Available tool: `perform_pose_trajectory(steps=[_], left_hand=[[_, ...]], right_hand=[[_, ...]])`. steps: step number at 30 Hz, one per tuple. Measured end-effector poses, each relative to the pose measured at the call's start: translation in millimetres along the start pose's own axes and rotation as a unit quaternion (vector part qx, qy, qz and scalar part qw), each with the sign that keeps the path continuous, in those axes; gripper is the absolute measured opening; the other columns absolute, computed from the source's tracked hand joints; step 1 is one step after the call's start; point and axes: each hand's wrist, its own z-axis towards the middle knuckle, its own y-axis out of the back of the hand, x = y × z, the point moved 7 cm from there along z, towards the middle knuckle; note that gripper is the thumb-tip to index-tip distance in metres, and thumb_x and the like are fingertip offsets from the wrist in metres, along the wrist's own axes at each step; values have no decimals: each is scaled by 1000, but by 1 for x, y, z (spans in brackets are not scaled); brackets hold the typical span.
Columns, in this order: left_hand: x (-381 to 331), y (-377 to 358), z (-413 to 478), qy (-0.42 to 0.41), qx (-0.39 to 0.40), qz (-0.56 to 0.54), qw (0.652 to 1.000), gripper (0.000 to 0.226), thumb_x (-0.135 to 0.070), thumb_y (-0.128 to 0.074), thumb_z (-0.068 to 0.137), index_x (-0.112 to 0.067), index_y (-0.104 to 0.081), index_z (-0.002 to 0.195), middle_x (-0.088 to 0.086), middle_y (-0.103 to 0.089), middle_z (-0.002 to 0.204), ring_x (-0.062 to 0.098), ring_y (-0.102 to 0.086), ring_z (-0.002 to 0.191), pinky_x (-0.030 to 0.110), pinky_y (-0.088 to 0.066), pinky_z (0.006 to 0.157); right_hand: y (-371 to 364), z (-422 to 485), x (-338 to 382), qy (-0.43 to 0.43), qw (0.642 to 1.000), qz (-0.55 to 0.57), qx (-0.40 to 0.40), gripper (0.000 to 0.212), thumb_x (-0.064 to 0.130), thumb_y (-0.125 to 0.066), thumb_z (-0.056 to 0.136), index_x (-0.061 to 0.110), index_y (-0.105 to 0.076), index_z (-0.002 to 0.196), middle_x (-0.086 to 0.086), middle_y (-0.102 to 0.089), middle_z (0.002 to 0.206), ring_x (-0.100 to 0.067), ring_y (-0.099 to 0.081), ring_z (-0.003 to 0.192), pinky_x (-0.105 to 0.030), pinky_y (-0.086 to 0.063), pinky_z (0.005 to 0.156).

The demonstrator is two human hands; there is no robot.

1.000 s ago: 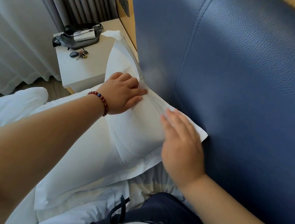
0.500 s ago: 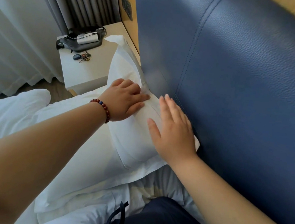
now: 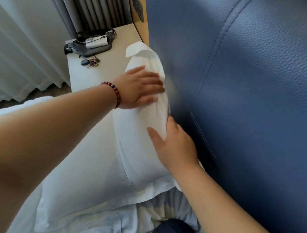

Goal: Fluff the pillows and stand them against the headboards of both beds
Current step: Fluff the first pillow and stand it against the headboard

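Note:
A white pillow (image 3: 137, 149) stands on its long edge on the bed, its back against the blue padded headboard (image 3: 258, 90). My left hand (image 3: 140, 88), with a red bead bracelet on the wrist, lies flat with spread fingers on the pillow's upper front. My right hand (image 3: 176, 146) rests on the pillow's top edge, fingers tucked between pillow and headboard. A second white pillow (image 3: 75, 180) leans in front of the first one, lower down. Neither hand grips anything.
A pale nightstand (image 3: 106, 68) stands left of the headboard with a black pouch (image 3: 88, 47) and a bunch of keys (image 3: 90, 63) on it. Grey and white curtains (image 3: 34, 24) hang behind it. Rumpled white bedding (image 3: 125, 227) lies below the pillows.
My left hand has slid up the pillow toward its far corner. My right hand has moved onto the top edge by the headboard. The pillow now stands more upright.

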Motion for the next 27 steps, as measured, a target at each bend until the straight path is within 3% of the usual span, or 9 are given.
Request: perform_pose_trajectory(steps=[3, 6, 8, 11, 15, 19, 22, 25, 27], left_hand=[[15, 14, 20, 100, -37, -20, 994, 50, -44, -22, 101, -27, -55, 135, -6, -49, 144, 21, -26, 144, 49, -10, 119], [-26, 29, 23, -53, -95, -35, 993, 51, -40, -28, 98, -15, -70, 115, 5, -66, 122, 28, -50, 127, 45, -29, 113], [-36, 23, 15, -110, -70, -55, 990, 51, -39, -29, 98, -13, -72, 111, 6, -69, 115, 28, -57, 120, 45, -31, 112], [2, 18, 17, -50, -55, -58, 996, 55, -44, -25, 98, -17, -68, 120, 4, -64, 127, 25, -49, 128, 42, -20, 117], [79, 20, 27, 129, -65, -44, 988, 46, -44, -25, 103, -31, -53, 138, -8, -43, 150, 20, -24, 144, 44, -11, 118], [93, 26, 32, 139, -118, -146, 972, 43, -32, -48, 100, -22, -48, 142, -2, -40, 152, 25, -23, 146, 46, -17, 118], [99, 26, 35, 216, -167, -295, 916, 58, -27, -61, 95, -16, -39, 147, 7, -36, 154, 23, -31, 142, 25, -17, 116], [113, 13, 39, 331, -156, -393, 844, 78, -37, -65, 91, -14, -23, 153, 5, -26, 159, 20, -27, 144, 25, -19, 114], [127, 2, 41, 396, -146, -445, 790, 85, -44, -67, 88, -14, -22, 153, 5, -33, 155, 22, -33, 140, 25, -24, 108]], right_hand=[[6, 1, 1, 8, 1000, 8, -6, 80, 75, -38, 84, 18, -36, 141, -6, -56, 134, -30, -58, 113, -36, -48, 83], [11, 6, -2, -8, 1000, 0, -5, 99, 83, -44, 73, 20, -27, 147, -4, -56, 134, -30, -59, 112, -34, -44, 75], [15, 17, -2, -27, 1000, -5, 2, 111, 88, -46, 66, 22, -17, 151, -4, -54, 137, -31, -58, 115, -34, -42, 74], [14, 30, 6, -14, 1000, -1, 21, 101, 87, -47, 67, 34, -17, 149, -5, -52, 134, -33, -57, 112, -37, -45, 78], [8, 31, 6, -2, 999, -11, 40, 95, 86, -43, 70, 37, -18, 147, -4, -49, 136, -33, -55, 114, -40, -48, 84], [5, 33, 6, 1, 998, -25, 52, 103, 93, -36, 65, 37, -10, 147, -2, -49, 140, -31, -54, 118, -41, -48, 87], [7, 42, 15, 6, 998, -30, 46, 107, 95, -33, 61, 38, -4, 148, 0, -58, 130, -31, -58, 112, -41, -48, 80], [5, 49, 24, 6, 998, -27, 55, 104, 94, -31, 63, 42, 2, 147, 1, -60, 127, -31, -59, 108, -41, -48, 76], [3, 49, 26, 8, 998, -21, 56, 102, 93, -32, 65, 44, 6, 146, 1, -58, 130, -32, -59, 109, -41, -48, 76]])
